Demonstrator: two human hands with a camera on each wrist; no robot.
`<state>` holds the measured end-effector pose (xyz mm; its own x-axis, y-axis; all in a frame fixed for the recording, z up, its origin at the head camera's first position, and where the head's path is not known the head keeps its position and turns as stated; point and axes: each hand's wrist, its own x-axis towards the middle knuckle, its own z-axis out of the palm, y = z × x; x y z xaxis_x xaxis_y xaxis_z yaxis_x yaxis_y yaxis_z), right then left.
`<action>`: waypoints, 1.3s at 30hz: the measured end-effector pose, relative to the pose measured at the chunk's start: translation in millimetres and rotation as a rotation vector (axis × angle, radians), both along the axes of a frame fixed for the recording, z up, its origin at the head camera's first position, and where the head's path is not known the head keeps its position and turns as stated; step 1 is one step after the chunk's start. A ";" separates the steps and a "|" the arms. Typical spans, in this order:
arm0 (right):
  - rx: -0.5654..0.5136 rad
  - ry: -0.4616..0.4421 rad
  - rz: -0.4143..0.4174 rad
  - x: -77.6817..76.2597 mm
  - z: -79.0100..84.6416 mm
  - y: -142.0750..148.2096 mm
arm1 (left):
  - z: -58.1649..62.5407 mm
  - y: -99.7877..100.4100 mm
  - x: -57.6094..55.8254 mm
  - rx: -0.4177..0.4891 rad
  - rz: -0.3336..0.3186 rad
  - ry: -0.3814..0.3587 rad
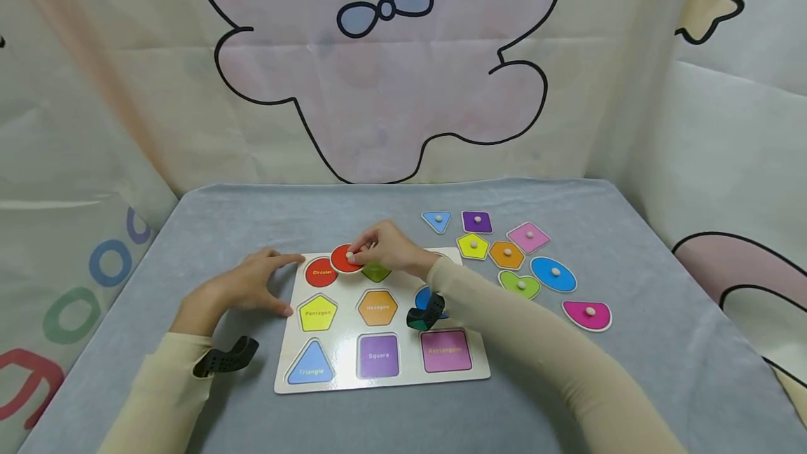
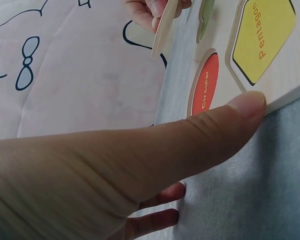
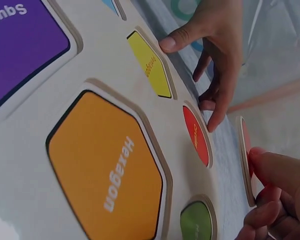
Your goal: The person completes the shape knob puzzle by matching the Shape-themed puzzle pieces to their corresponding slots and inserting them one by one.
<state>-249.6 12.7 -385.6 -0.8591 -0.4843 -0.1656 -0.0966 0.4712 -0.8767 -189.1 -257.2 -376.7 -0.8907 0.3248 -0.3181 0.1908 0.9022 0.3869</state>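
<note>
My right hand (image 1: 392,247) pinches the small knob of a red round puzzle piece (image 1: 342,258). The piece is held above the top edge of the white puzzle board (image 1: 340,352), just right of the red "Circular" recess (image 1: 321,272). In the right wrist view the red piece (image 3: 245,160) shows edge-on, apart from the board. My left hand (image 1: 255,282) lies at the board's left side with fingers spread, thumb and a fingertip at its edge. In the left wrist view the left thumb (image 2: 225,120) touches the board's edge beside the yellow "Pentagon" recess (image 2: 267,40).
Several knobbed pieces lie right of the board, among them a blue triangle (image 1: 436,221), an orange hexagon (image 1: 506,256), a green heart (image 1: 520,286), a blue oval (image 1: 553,274) and a magenta half-round (image 1: 588,315). A grey-blue cloth (image 1: 555,398) covers the table; printed curtains surround it.
</note>
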 end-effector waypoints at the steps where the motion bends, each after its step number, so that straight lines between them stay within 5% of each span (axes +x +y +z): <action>1: 0.002 0.002 -0.001 0.1 0.0 -2.2 | 0.2 -0.3 -0.2 0.002 0.000 -0.003; 11: -0.003 0.025 -0.043 2.5 3.4 -22.6 | 4.9 -3.2 -5.2 0.025 -0.042 0.014; 21: -0.020 -0.012 -0.079 10.3 -9.7 -39.2 | 1.8 -1.1 -2.3 0.028 -0.053 0.015; 39: 0.095 0.017 -0.091 18.8 -16.0 -59.3 | 1.7 -2.7 3.5 0.029 -0.039 0.021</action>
